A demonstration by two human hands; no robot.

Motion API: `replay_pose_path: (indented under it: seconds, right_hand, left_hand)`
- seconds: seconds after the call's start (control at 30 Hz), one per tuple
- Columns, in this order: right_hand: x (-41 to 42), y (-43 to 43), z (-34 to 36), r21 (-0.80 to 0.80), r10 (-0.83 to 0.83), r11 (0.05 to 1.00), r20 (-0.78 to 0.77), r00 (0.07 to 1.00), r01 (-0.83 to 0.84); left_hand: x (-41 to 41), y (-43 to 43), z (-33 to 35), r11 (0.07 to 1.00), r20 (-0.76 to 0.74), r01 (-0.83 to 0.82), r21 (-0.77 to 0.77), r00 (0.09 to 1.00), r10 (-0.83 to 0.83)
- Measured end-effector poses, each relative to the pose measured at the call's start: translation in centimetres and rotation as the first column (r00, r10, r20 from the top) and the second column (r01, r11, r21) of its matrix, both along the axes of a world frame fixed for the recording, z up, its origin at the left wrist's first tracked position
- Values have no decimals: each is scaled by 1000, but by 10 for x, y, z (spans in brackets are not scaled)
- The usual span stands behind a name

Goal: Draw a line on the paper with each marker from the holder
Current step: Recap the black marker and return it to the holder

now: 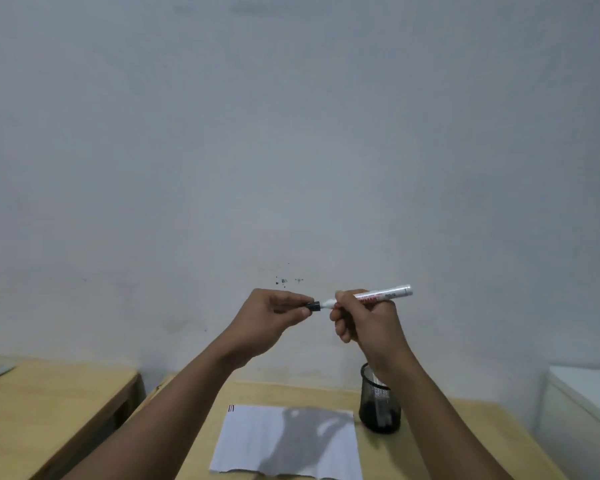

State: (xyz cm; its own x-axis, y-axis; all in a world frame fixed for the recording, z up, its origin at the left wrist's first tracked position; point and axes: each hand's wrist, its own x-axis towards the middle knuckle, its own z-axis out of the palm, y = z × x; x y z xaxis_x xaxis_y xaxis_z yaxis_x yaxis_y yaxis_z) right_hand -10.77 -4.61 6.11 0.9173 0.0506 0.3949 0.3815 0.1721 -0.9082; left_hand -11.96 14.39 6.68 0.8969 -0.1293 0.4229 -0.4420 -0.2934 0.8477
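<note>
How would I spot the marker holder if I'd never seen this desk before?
Start at the wooden table at the bottom of the view and find the white paper lying on it. Just beyond the paper's far right corner stands the holder, partly hidden behind the right forearm. It is the only dark, upright mesh cup there, with pale markers showing through its wall.

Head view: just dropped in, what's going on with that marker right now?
A person holds a white marker up in front of the wall, right hand gripping the barrel, left hand pinching its black cap. The cap looks on or just at the tip. Below, the paper lies on the table beside the mesh holder, small marks in its corner.
</note>
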Motion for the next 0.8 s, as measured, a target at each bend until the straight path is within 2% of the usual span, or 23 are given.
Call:
replay_pose_path:
  seconds: [0.17,0.3,0.43,0.53,0.6,0.7,0.77,0.8]
  right_hand:
    - [-22,-19,18,-52,1,999,51,999,1]
    - [-32,-31,28,-119,13,993,86,996,-2]
    - [-35,-37,34,-122,-53,990,103,993,66]
    - [-31,-38,34,-65,-66,995,58,996,70]
    - [-28,-40,33,-49,-96,994,9,995,96]
    - [-18,-48,27,-149,-375,916,18,927,373]
    - [-9,-59,19,-214,-562,780,173,809,588]
    - [-7,-63,14,-260,-580,715,298,758,649]
  left_hand:
    - [-20,-22,21,996,57,26,84,998,-31]
    - [-27,-35,33,981,174,1,192,984,-35]
    - [-28,-48,36,953,365,-180,245,927,81]
    - [-23,-59,29,888,574,-383,253,799,181]
    - [-19,-65,28,847,624,-452,281,756,196]
    - [-10,-73,37,767,629,-545,338,737,246]
    - [-2,-78,42,723,633,-580,375,730,257]
    - [2,-81,44,708,636,-584,397,731,247]
